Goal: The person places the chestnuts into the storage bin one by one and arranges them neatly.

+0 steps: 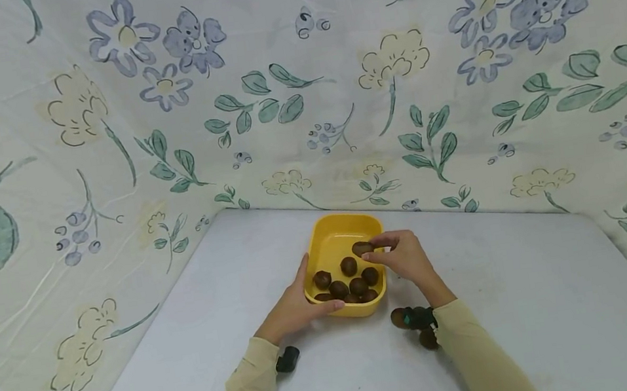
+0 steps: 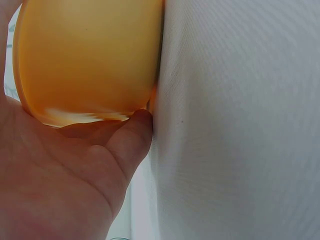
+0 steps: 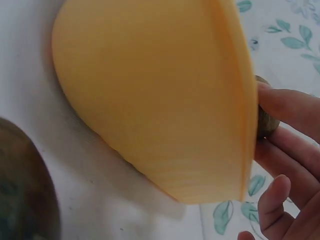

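Observation:
A yellow plastic box [image 1: 336,220] with rounded corners stands on the white table. Its near half holds several brown, roundish, kiwi-like fruits [image 1: 339,290], while its far end shows bare floor. My left hand [image 1: 294,307] grips the box at its near left corner, thumb along the near side and fingers along the left wall. In the left wrist view those fingertips [image 2: 142,120] press low on the wall, close to the table. Over the box's right rim, my right hand [image 1: 406,256] pinches one brown kiwi-like fruit [image 1: 362,248] between thumb and fingers. The box wall partly hides that fruit [image 3: 267,117] in the right wrist view.
Two more brown fruits [image 1: 428,339] lie on the table by my right wrist, partly covered by the dark wrist camera [image 1: 420,318] and sleeve. Another dark wrist camera [image 1: 289,358] sits at my left wrist. A flower-printed cloth [image 1: 302,111] hangs behind the table [image 1: 541,297].

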Action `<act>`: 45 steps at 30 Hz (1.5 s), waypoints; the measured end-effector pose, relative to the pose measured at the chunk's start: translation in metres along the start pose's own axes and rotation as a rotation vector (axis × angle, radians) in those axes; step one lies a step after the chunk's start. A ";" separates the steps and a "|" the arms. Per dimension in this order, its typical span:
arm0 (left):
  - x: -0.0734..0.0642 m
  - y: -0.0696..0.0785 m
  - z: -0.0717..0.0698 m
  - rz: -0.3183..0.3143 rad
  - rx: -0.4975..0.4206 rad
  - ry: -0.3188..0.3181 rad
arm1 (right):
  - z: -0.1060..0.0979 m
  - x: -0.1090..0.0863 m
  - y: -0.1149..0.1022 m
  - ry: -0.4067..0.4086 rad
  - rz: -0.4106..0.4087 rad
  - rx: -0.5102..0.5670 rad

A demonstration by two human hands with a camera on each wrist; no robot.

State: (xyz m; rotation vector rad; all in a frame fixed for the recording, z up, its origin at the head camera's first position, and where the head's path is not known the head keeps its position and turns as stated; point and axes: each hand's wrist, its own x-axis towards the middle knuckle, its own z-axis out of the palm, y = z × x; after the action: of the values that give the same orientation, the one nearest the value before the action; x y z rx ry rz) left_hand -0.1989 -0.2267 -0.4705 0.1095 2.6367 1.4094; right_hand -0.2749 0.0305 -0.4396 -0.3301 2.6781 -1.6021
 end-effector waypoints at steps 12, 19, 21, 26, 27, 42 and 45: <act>0.000 0.000 -0.001 0.000 0.000 -0.006 | 0.019 -0.003 0.000 -0.066 0.039 -0.027; 0.000 -0.002 0.000 0.009 0.000 -0.009 | 0.023 -0.004 0.002 -0.083 0.047 -0.068; 0.001 -0.002 0.000 0.010 -0.001 -0.012 | 0.023 -0.004 0.002 -0.088 0.049 -0.076; 0.001 -0.001 0.000 0.004 0.010 -0.012 | 0.024 -0.003 0.004 -0.097 0.040 -0.102; 0.001 -0.001 0.000 0.001 0.013 -0.011 | 0.025 -0.003 0.004 -0.099 0.037 -0.110; 0.000 -0.001 -0.001 0.005 0.010 -0.021 | 0.028 -0.006 0.000 -0.131 0.011 -0.205; 0.000 0.001 -0.003 0.007 0.010 -0.021 | 0.028 -0.004 -0.001 -0.129 0.003 -0.223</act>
State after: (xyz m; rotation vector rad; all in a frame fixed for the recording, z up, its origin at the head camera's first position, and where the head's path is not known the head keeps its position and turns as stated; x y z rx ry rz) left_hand -0.1992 -0.2285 -0.4685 0.1348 2.6290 1.3900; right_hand -0.2675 0.0064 -0.4531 -0.4152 2.7577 -1.2363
